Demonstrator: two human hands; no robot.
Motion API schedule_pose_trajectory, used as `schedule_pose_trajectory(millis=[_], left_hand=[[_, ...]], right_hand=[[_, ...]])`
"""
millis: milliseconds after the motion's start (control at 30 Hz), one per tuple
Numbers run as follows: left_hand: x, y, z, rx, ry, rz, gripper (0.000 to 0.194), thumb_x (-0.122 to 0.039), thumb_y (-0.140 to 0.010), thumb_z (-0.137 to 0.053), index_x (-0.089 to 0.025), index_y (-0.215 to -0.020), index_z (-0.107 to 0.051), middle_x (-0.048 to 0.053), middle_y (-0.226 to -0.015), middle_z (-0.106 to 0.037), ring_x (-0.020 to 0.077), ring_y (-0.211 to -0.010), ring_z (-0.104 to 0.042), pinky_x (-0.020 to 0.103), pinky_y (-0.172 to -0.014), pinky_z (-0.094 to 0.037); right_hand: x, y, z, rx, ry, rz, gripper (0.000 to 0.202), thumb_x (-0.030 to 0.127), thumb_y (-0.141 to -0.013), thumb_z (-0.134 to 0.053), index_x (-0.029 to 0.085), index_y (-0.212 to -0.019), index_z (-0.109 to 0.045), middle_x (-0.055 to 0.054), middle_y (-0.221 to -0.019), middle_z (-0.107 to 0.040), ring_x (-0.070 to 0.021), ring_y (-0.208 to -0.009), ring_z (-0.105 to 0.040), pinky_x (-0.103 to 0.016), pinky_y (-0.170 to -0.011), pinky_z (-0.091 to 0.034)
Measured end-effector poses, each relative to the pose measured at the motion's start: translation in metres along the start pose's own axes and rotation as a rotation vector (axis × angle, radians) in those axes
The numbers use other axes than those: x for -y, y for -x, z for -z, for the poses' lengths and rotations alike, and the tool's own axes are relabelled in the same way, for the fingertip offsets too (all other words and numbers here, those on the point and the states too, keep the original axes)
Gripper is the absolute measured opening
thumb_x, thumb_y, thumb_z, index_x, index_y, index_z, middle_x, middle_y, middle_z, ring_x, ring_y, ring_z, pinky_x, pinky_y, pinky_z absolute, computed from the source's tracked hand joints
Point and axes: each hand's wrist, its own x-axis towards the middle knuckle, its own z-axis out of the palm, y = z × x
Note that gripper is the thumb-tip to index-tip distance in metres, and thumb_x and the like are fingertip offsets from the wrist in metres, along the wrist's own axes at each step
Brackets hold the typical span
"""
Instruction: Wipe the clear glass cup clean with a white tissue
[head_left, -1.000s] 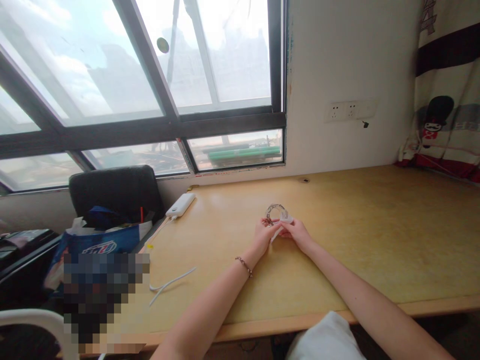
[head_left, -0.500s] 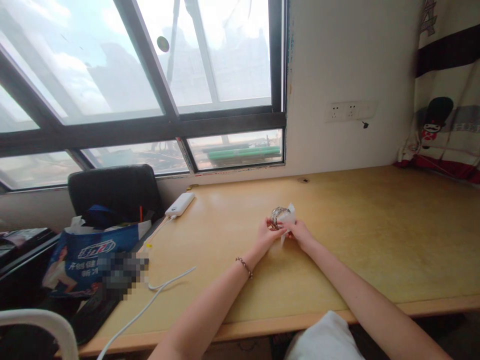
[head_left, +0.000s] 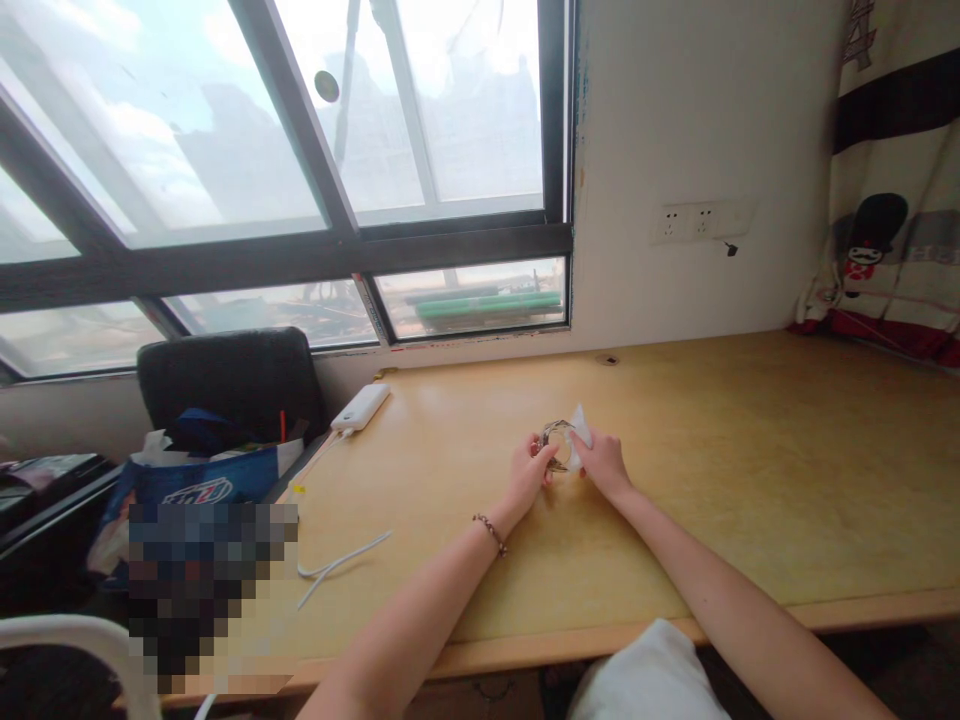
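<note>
A: Both hands are meeting over the middle of the tabletop [head_left: 675, 470]. The left hand [head_left: 529, 473] is holding a silvery bracelet [head_left: 556, 436], fingers pinching its near rim.

B: And the right hand [head_left: 604, 466] is pinching a small white wipe [head_left: 579, 433] against the bracelet's right side. The fingers are pressed together on it.

A: A moment ago that wipe was standing wider, spread behind the ring. Now it is tucking in closer, showing as a small peak above the fingertips.

B: The bracelet is also sitting a touch lower, and more of the loop is open to view.

A: So I'd judge the rubbing is moving round the band rather than finishing. Whether the ring is touching the wood, I cannot tell.

B: Off to the left, a white power bank [head_left: 361, 408] is lying near the window, its cable [head_left: 337, 566] trailing toward the edge. A beaded wristband [head_left: 489, 531] is on the left wrist.
</note>
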Motion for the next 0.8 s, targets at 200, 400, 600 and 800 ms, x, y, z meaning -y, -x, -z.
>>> schedule_pose_trajectory(millis=[200, 400, 600, 800], left_hand=[[0.002, -0.003, 0.001, -0.075, -0.054, -0.049, 0.025, -0.040, -0.068, -0.056, -0.016, -0.068, -0.050, -0.005, -0.049, -0.047, 0.0042, -0.035, -0.036, 0.017, -0.035, -0.026], [-0.002, -0.001, -0.001, 0.082, 0.014, -0.063, 0.034, -0.046, -0.071, -0.052, -0.014, -0.083, -0.056, -0.003, -0.056, -0.052, 0.0054, -0.042, -0.042, 0.016, -0.040, -0.032], [-0.008, -0.002, -0.001, 0.211, 0.156, -0.074, 0.049, -0.038, -0.062, -0.065, -0.013, -0.103, -0.054, 0.009, -0.098, -0.060, 0.0150, -0.075, -0.056, 0.021, -0.059, -0.043], [0.000, -0.006, 0.005, 0.012, 0.153, 0.066, 0.042, -0.046, -0.067, -0.056, -0.008, -0.083, -0.060, 0.007, -0.071, -0.063, 0.0040, -0.039, -0.040, 0.017, -0.036, -0.026]], right_hand=[[-0.008, -0.002, -0.009, 0.390, -0.261, -0.299, 0.013, 0.028, -0.064, -0.057, 0.015, -0.061, -0.057, 0.000, -0.044, -0.057, -0.0113, -0.035, -0.050, -0.019, -0.034, -0.035], [-0.006, 0.000, -0.010, 0.211, -0.219, -0.392, 0.035, 0.042, -0.076, -0.045, 0.016, -0.054, -0.052, -0.001, -0.034, -0.051, -0.0124, -0.028, -0.046, -0.021, -0.028, -0.034], [0.002, 0.005, -0.009, 0.288, -0.322, -0.505, 0.052, 0.057, -0.079, -0.030, 0.016, -0.054, -0.050, -0.002, -0.033, -0.048, -0.0110, -0.025, -0.042, -0.020, -0.026, -0.029], [0.009, 0.008, -0.008, 0.437, -0.194, -0.409, 0.046, 0.050, -0.079, -0.036, 0.013, -0.063, -0.058, -0.002, -0.035, -0.051, -0.0127, -0.029, -0.046, -0.020, -0.030, -0.032]])
